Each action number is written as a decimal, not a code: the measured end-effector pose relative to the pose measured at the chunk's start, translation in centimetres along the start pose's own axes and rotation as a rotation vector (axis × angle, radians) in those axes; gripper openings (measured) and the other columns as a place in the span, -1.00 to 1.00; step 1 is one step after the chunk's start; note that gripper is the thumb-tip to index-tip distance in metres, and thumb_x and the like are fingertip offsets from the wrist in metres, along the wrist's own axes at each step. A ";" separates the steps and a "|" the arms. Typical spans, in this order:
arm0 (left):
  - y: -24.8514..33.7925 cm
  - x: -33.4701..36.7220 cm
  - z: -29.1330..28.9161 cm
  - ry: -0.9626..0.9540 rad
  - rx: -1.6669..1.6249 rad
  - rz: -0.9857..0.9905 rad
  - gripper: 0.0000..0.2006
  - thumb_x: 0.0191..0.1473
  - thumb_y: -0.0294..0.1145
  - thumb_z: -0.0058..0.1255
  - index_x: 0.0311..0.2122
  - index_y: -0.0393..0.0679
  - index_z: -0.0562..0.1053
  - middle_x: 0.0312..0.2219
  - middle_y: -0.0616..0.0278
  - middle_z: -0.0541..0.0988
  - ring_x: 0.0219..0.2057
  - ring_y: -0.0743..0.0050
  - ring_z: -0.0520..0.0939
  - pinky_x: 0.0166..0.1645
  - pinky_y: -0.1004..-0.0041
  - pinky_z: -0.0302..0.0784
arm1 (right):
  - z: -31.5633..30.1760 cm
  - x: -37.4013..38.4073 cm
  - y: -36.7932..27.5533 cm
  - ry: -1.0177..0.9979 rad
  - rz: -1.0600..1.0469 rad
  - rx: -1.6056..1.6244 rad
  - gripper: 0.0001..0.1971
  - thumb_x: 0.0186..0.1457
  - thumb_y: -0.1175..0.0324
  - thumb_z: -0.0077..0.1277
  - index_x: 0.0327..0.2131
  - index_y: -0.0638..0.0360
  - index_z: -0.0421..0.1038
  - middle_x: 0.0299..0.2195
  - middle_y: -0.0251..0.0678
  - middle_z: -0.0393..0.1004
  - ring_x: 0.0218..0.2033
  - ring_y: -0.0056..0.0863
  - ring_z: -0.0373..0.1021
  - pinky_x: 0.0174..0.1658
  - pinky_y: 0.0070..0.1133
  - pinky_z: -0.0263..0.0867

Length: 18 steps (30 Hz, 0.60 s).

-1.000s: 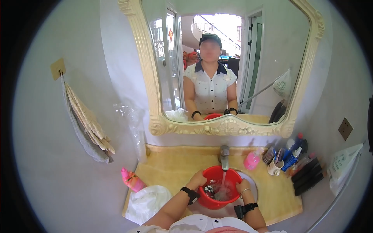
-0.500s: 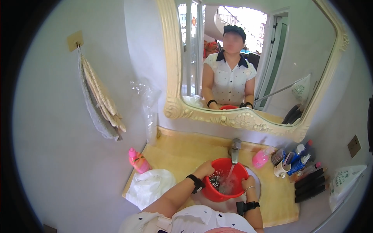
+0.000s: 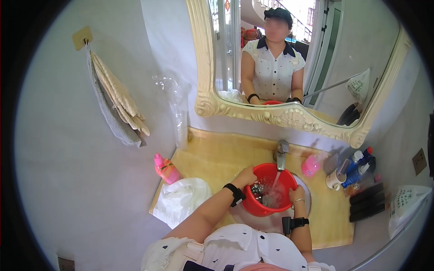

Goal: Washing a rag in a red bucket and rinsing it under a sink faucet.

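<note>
A red plastic basin (image 3: 254,207) stands in the white sink (image 3: 302,216), under the faucet (image 3: 282,156). Water (image 3: 276,180) streams from the spout into it and bubbles on the surface. Something dark and shiny lies in the water on the left side, too unclear to name. My left hand (image 3: 247,176) is closed on the basin's left rim. On the opposite rim my right hand (image 3: 297,195) is closed as well, fingers partly hidden by the wall. Both wrists carry black bands.
At left on the yellow counter (image 3: 217,151) are a pink bottle (image 3: 167,169) and a white plastic bag (image 3: 183,198). Pink soap (image 3: 311,165), a cup (image 3: 335,180) and several bottles stand at right. A framed mirror (image 3: 289,118) hangs above; towels (image 3: 117,99) hang left.
My view has tipped downward, so the counter, basin and mirror sit higher in the picture. Both hands keep their hold on the basin, and the water still runs.
</note>
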<state>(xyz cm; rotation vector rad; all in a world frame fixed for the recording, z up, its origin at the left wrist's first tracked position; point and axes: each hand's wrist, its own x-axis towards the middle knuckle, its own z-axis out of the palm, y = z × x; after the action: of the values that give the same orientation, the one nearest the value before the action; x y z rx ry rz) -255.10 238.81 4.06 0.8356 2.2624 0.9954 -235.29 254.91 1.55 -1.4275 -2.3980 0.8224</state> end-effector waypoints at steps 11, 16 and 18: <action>-4.0 -0.9 2.4 0.006 -0.070 -0.027 -0.64 -0.26 -0.55 -0.17 -0.22 -0.28 0.40 -0.32 -0.20 0.47 -0.22 -0.06 0.48 -0.12 0.29 0.36 | 2.6 -2.0 1.5 0.001 0.012 -0.055 -0.70 -0.19 0.32 0.05 -0.40 0.38 0.38 -0.42 0.10 0.43 -0.32 -0.04 0.38 -0.25 -0.35 0.30; -3.9 1.1 2.2 -0.022 0.034 0.007 -0.62 -0.26 -0.52 -0.17 -0.21 -0.28 0.39 -0.32 -0.22 0.46 -0.22 -0.07 0.48 -0.12 0.28 0.36 | 4.0 -0.3 2.6 0.037 0.013 0.021 -0.70 -0.19 0.30 0.05 -0.40 0.37 0.38 -0.42 0.11 0.42 -0.32 -0.04 0.38 -0.24 -0.34 0.29; -4.7 1.8 2.3 -0.032 0.018 0.000 -0.62 -0.27 -0.53 -0.17 -0.20 -0.28 0.38 -0.31 -0.22 0.46 -0.21 -0.07 0.47 -0.12 0.28 0.36 | 4.4 -0.1 2.4 0.021 0.010 0.016 -0.69 -0.19 0.29 0.05 -0.40 0.37 0.38 -0.42 0.12 0.42 -0.32 -0.04 0.38 -0.24 -0.34 0.29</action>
<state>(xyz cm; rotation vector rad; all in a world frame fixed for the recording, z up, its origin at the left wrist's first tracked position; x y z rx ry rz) -256.28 238.63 -1.39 0.8533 2.2474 0.9559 -235.54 254.22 -3.44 -1.4366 -2.3657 0.8226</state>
